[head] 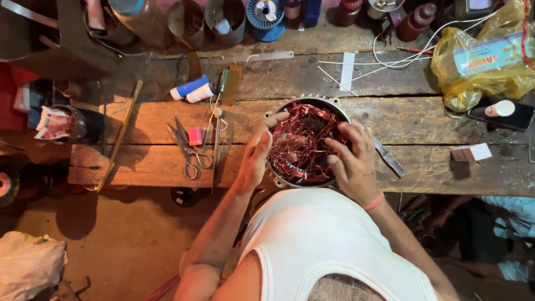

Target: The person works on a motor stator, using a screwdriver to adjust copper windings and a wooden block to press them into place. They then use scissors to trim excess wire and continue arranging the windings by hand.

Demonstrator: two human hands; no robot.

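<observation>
The right hand (354, 161) lies spread over the near right part of the copper winding (304, 142), fingers bent and pressing into the red-brown wire, not closed around any tool. The left hand (257, 153) braces the left rim of the motor stator (334, 103), palm against the housing and thumb hooked over the edge, so it steadies the round body without fully closing on it. The stator sits on the wooden bench (156, 120), right at its near edge, close to the person's chest.

The step in hand looks like shaping or seating the coils in the stator. A next move would call for steady pressure from the fingertips and a firm hold on the rim, so that the thin wire is not kinked or scraped.

Counted outward: one stator, two hands on it. To the left lie one pair of scissors (188, 151), one small pink block (195, 136) and one screwdriver (218, 120); further up, two small cylinders, one blue-and-white (188, 87) and one white (200, 93). A flat metal blade (390, 158) shows beside the right hand. At the back, one blue wire spool (266, 18); the row of jars there is too dark to count surely.
</observation>
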